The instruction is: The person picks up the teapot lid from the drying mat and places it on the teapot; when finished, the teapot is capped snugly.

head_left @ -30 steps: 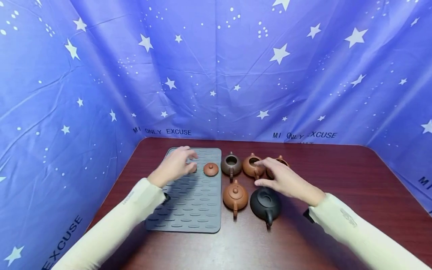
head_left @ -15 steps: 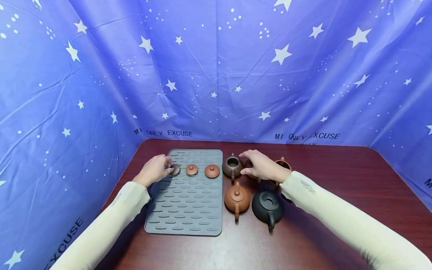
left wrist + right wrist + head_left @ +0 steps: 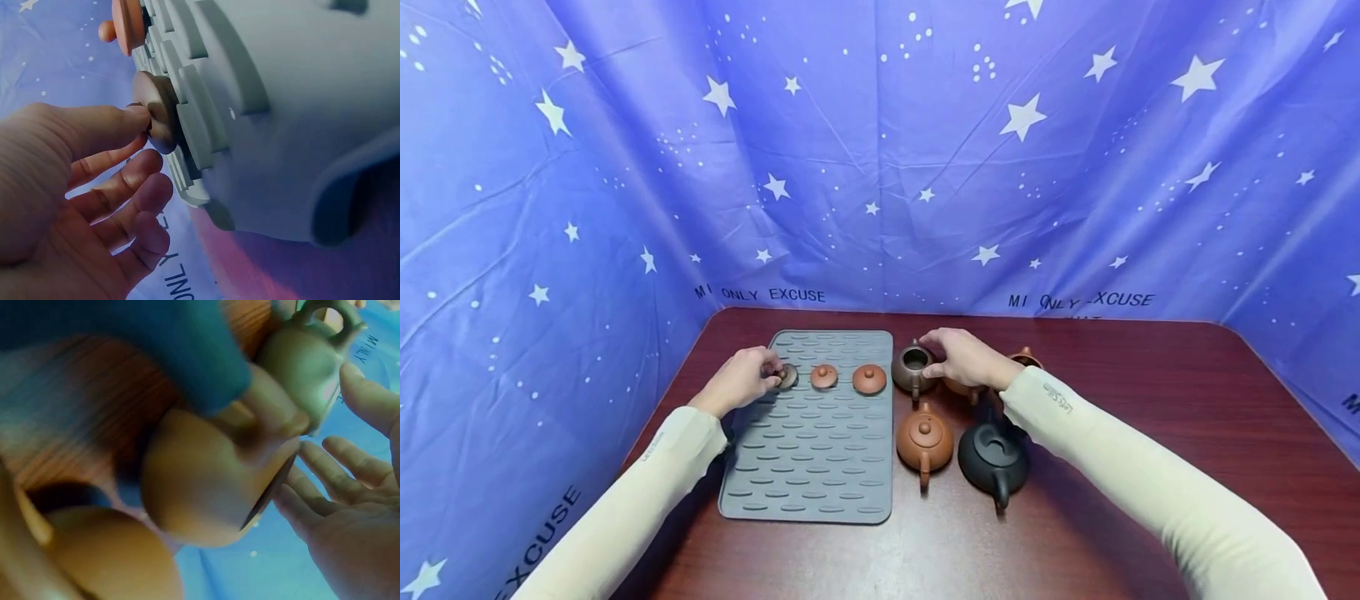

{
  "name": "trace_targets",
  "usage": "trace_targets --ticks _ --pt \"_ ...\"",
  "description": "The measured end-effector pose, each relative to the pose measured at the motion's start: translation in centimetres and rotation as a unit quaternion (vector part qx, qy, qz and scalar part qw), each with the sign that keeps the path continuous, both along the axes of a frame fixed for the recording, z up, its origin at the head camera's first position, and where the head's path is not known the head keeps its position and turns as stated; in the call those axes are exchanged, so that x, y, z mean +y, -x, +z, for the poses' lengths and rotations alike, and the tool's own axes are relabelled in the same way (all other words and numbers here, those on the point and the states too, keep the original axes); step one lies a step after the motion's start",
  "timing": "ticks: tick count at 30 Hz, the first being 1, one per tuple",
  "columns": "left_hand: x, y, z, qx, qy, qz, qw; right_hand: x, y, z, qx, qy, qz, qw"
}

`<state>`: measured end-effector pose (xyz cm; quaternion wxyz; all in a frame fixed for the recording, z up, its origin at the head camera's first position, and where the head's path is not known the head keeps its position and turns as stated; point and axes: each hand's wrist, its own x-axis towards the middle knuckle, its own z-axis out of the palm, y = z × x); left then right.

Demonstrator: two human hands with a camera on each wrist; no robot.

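Observation:
My left hand (image 3: pixel 743 377) pinches the knob of a small dark brown teapot lid (image 3: pixel 160 106), thumb against the knob in the left wrist view. The lid sits at the left of a grey ridged mat (image 3: pixel 812 487). Two orange-brown lids, one smaller (image 3: pixel 823 377) and one larger (image 3: pixel 869 379), lie beside it in a row. At the dark brown teapot (image 3: pixel 904 382), which has its top uncovered, my right hand (image 3: pixel 967 360) reaches with thumb and fingers spread around its right side; contact cannot be told. Under that hand an orange-brown teapot (image 3: pixel 194 481) is partly hidden.
Another orange-brown teapot (image 3: pixel 1026 357) stands at the back right, partly behind the right forearm. In front are a lidded orange-brown teapot (image 3: pixel 917 446) and a black teapot (image 3: pixel 988 458), handles toward me. A starry blue cloth (image 3: pixel 880 167) hangs behind the dark red table (image 3: pixel 1150 400).
My left hand moved left from above the mat to the dark brown lid and took its knob. My right hand moved left from the orange-brown teapots to the dark brown one.

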<state>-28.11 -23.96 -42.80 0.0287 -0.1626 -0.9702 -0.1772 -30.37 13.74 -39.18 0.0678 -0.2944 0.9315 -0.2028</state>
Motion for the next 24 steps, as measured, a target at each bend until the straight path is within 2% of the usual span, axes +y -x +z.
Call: trace_targets --ticks 8,14,17,24 --pt "-0.1 0.5 -0.4 0.006 -0.023 -0.011 0.9997 -0.4 0.2 0.2 -0.009 -0.026 -0.013 1.000" --pt "0.9 0.4 0.3 0.043 -0.034 -0.021 0.9983 -0.5 0.4 0.2 -0.018 -0.023 -0.013 1.000" --pt "2.4 0.5 1.3 0.061 -0.050 -0.031 0.9964 -0.5 0.5 0.3 -0.017 -0.018 -0.011 1.000" --pt "7.8 0.8 3.4 0.076 -0.068 -0.099 0.9899 -0.7 0.8 0.0 -0.026 -0.004 -0.015 1.000"
